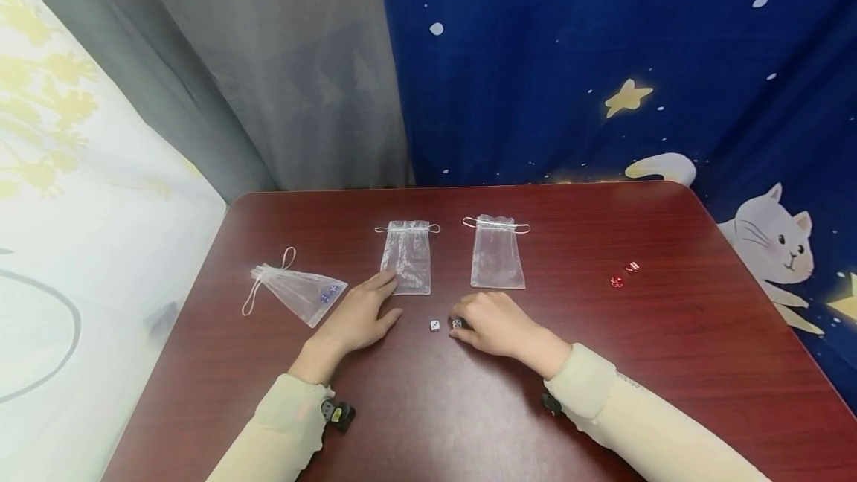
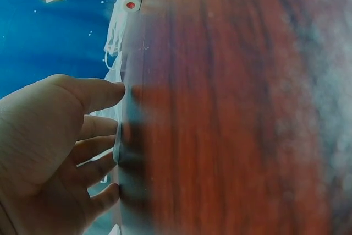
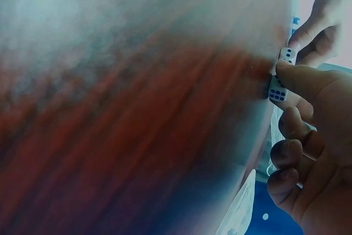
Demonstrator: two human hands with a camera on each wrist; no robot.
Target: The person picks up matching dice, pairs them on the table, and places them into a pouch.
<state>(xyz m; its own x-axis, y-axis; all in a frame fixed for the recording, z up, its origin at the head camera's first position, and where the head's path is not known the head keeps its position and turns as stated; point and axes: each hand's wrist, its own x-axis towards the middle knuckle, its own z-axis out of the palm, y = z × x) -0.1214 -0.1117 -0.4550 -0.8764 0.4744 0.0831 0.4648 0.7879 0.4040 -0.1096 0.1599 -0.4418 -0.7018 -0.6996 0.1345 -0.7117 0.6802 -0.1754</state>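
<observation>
My right hand (image 1: 498,322) pinches a white die (image 1: 457,323) between thumb and index finger at the table's middle; its dotted face (image 3: 278,93) shows in the right wrist view, the other fingers curled. Just left of it lies a second white die (image 1: 434,325). My left hand (image 1: 361,316) rests with fingers spread, fingertips at the lower left edge of a flat sheer drawstring bag (image 1: 410,262). Another such bag (image 1: 498,260) lies beyond my right hand. In the left wrist view, the left hand's thumb (image 2: 104,93) and fingers are extended and hold nothing.
Left of my left hand lies a drawn-in sheer bag (image 1: 291,288) with blue dice (image 1: 329,294) inside. Two red dice, one nearer (image 1: 617,282) and one farther (image 1: 632,268), sit on the right of the reddish-brown table (image 1: 428,422). Curtains (image 1: 522,65) hang behind the table.
</observation>
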